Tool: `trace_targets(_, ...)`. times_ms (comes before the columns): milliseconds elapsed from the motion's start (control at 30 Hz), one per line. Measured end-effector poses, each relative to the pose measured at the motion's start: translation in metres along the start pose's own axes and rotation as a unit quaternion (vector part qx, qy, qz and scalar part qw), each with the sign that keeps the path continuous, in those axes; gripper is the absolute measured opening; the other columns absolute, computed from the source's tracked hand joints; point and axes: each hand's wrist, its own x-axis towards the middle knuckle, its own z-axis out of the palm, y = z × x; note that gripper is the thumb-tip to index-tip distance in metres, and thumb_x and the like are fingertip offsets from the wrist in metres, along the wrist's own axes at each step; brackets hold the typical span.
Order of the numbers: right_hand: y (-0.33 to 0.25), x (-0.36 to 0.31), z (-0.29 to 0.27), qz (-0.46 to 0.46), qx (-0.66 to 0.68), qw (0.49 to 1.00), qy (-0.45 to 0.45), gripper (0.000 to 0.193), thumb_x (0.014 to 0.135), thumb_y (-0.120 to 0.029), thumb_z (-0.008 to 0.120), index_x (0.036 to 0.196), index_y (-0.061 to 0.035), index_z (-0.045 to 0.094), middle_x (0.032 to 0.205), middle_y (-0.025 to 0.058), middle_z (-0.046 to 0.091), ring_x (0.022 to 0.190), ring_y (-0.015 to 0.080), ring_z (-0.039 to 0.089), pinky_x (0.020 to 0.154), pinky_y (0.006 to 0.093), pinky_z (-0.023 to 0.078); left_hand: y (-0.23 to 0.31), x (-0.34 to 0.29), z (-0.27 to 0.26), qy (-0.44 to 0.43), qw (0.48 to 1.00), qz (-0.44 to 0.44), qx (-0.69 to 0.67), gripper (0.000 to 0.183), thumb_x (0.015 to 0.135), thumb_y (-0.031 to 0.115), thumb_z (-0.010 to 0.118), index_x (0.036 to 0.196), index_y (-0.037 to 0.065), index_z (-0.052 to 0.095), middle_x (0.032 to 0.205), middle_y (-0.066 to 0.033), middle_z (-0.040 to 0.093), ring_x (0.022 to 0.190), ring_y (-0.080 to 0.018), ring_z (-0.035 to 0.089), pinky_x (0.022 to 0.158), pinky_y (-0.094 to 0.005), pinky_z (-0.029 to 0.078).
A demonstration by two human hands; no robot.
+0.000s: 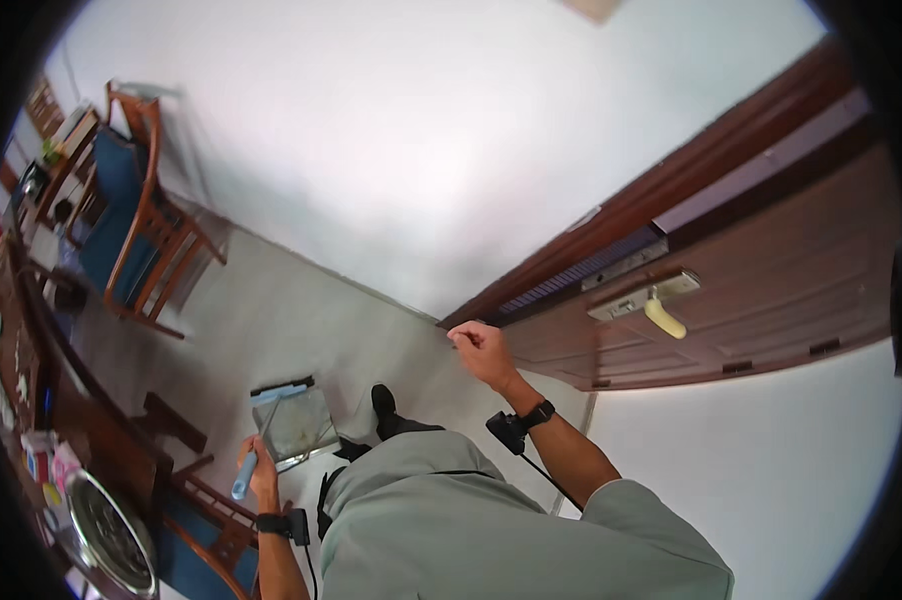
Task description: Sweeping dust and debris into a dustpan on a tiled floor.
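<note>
My left hand (261, 468) is closed around the light blue grip of a long-handled dustpan (296, 425). The dustpan's square pan is low over the floor, left of my dark shoes, and I cannot tell whether it touches down. Its thin shaft runs from the grip across the pan. Further right, my right hand (483, 352) is raised near the low end of the brown door (751, 290). Its fingers are curled together, and whatever they may hold is hidden. Both wrists wear black straps with small devices.
A wooden armchair with blue padding (136, 215) stands by the white wall at left. Along the left side runs a dark wooden desk (81, 400) with items on it. A round shiny metal tray (113, 532) is at lower left. The door has a yellow-covered handle (663, 317).
</note>
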Motion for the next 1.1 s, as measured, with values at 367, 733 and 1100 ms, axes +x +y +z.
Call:
trace_targets(367, -0.031, -0.050, -0.167, 0.082, 0.268, 0.868, 0.409, 0.020, 0.088, -0.029, 0.060, 0.078, -0.0124, 0.054, 0.059, -0.0046, 0.045, 0.046, 0.0057, 0.041, 0.040, 0.0192, 0.030, -0.034, 0.022, 0.015, -0.033, 0.998, 0.009, -0.052, 0.024, 0.088, 0.021, 0.054, 0.088, -0.003, 0.059, 0.077, -0.0102, 0.058, 0.072, -0.0178, 0.050, 0.069, -0.0320, 0.041)
trace_targets(733, -0.019, -0.034, -0.283, 0.067, 0.482, 0.758, 0.435, 0.027, 0.085, -0.033, 0.059, 0.085, -0.0078, 0.051, 0.069, 0.0030, 0.053, 0.051, 0.0109, 0.044, 0.042, 0.0215, 0.032, -0.003, 0.034, 0.019, -0.045, 0.997, 0.036, -0.044, 0.025, 0.088, 0.020, 0.056, 0.094, -0.004, 0.061, 0.085, -0.0095, 0.060, 0.078, -0.0174, 0.053, 0.075, -0.0314, 0.043)
trace_targets(1100, -0.022, -0.033, -0.291, 0.061, 0.501, 0.747, 0.433, 0.009, 0.079, -0.013, 0.059, 0.082, -0.0106, 0.051, 0.068, 0.0010, 0.052, 0.048, 0.0108, 0.042, 0.039, 0.0230, 0.029, 0.086, 0.034, 0.060, -0.079, 0.995, 0.058, -0.009, 0.028, 0.089, 0.022, 0.055, 0.087, -0.005, 0.061, 0.074, -0.0101, 0.060, 0.069, -0.0168, 0.052, 0.066, -0.0314, 0.043)
